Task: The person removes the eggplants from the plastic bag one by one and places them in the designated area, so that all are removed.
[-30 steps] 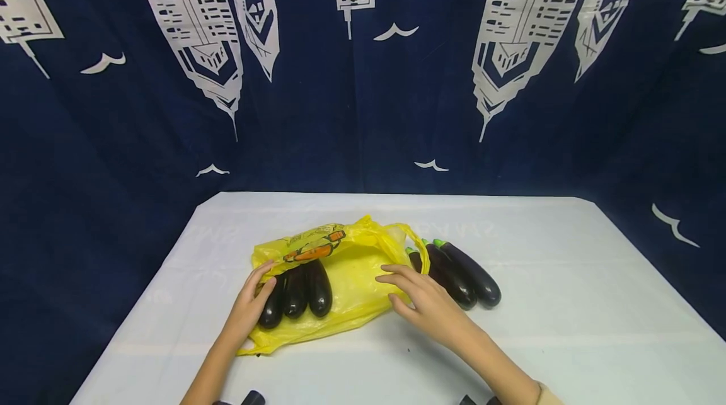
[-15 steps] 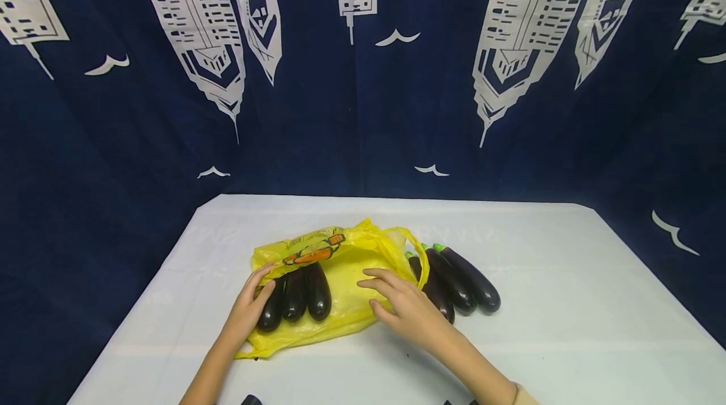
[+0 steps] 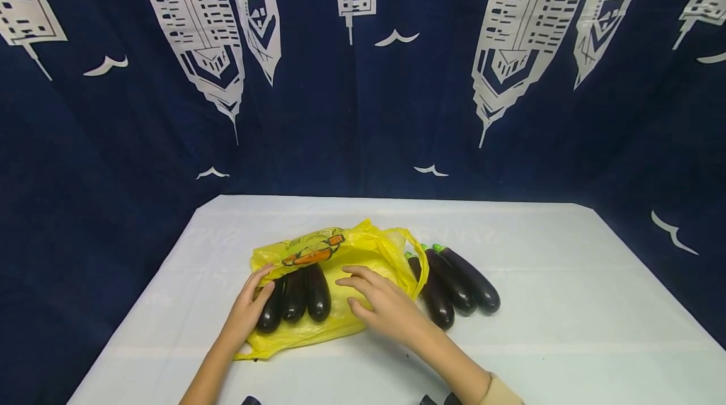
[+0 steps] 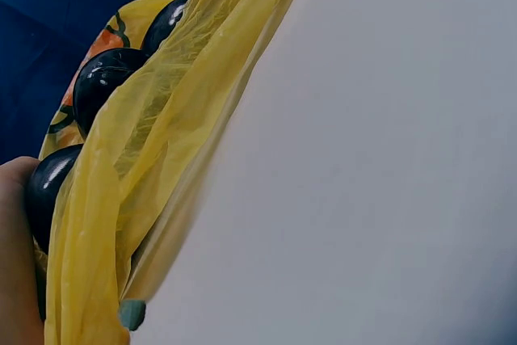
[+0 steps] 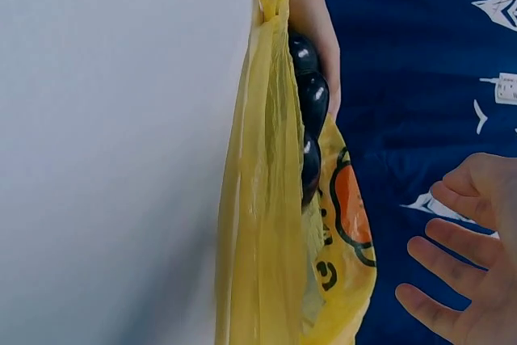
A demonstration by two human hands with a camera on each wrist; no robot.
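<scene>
A yellow plastic bag (image 3: 340, 247) with a printed orange pattern lies on its side, its mouth toward me. Three eggplants (image 3: 294, 295) rest side by side at its left, their dark round ends (image 4: 101, 82) outward. My left hand (image 3: 247, 304) touches the bag's upper edge at the left, thumb beside the nearest eggplant. Its fingertips are partly hidden by the bag. Over the bag's right half hovers my right hand (image 3: 382, 304), fingers spread and holding nothing; the right wrist view shows this hand (image 5: 477, 256) apart from the bag.
Three more eggplants (image 3: 469, 280) with green stem ends lie right of the bag, one partly behind its handle loop (image 3: 422, 260). A white table (image 3: 567, 304) carries everything. Behind it hangs a dark blue cloth (image 3: 363, 109) printed with white buildings and birds.
My right hand has moved left from the bag's right edge to over its mouth, uncovering the nearest of the right-hand eggplants. My left hand and the bag have stayed nearly still.
</scene>
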